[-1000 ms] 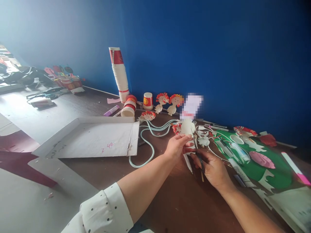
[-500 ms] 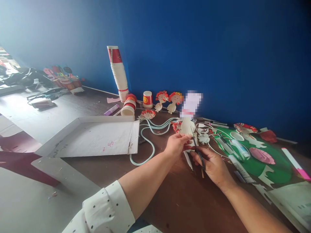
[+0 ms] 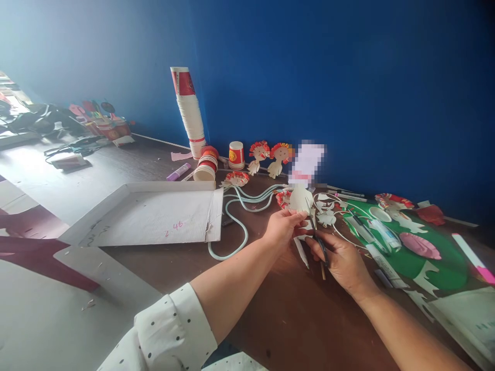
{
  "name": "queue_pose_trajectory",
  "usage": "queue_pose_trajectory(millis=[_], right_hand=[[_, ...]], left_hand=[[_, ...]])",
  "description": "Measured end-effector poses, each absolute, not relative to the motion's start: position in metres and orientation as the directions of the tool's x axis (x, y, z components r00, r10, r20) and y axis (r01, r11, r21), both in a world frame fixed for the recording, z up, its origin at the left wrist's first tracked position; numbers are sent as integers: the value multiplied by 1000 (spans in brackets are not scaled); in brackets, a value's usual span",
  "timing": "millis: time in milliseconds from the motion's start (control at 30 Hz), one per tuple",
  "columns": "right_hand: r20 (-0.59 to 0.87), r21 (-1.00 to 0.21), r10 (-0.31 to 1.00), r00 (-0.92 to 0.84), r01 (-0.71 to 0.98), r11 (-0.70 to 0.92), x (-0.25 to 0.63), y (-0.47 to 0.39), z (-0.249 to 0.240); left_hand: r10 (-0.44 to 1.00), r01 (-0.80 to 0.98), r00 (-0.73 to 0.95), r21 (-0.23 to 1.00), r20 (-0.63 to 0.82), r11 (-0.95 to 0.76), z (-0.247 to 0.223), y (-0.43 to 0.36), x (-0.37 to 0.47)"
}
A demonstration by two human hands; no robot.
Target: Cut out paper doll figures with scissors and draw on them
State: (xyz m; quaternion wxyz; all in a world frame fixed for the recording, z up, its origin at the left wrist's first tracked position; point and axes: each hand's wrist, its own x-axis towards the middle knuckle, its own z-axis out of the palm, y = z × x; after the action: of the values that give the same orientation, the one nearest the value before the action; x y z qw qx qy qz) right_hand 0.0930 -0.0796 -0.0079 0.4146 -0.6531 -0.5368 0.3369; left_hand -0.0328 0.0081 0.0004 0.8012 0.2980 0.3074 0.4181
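Note:
My left hand [image 3: 284,226] pinches the lower edge of a cream paper piece [image 3: 300,198] with a rounded top. In my right hand [image 3: 338,257] is a pair of dark-handled scissors [image 3: 322,250], its blades pointing up along the right edge of the paper. How far the blades are apart is hard to make out. Just behind the paper lies a red-fringed paper figure [image 3: 283,199], partly covered. White paper scraps [image 3: 327,212] lie right of the blades. A white pen-like stick [image 3: 301,252] is on the table below my hands.
A shallow white box lid [image 3: 154,216] lies to the left, with a pale blue cable [image 3: 247,232] beside it. Stacked paper cups [image 3: 191,118] lean near the blue wall. Finished-looking paper figures [image 3: 277,159] stand there too. Markers and a pink oval [image 3: 419,245] rest on a green disc [image 3: 448,268].
The scissors have shifted slightly against the paper's right edge, and their handles look closer together. My left hand keeps its pinch. The whole view has moved a little.

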Motion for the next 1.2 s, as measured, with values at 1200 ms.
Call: queue_pose_trajectory(millis=[1200], right_hand=[[49,-863,972,228,500,-74,90,-79,-3]], left_hand=[[841,-495,492,723,-224,482,-4,5,-30]])
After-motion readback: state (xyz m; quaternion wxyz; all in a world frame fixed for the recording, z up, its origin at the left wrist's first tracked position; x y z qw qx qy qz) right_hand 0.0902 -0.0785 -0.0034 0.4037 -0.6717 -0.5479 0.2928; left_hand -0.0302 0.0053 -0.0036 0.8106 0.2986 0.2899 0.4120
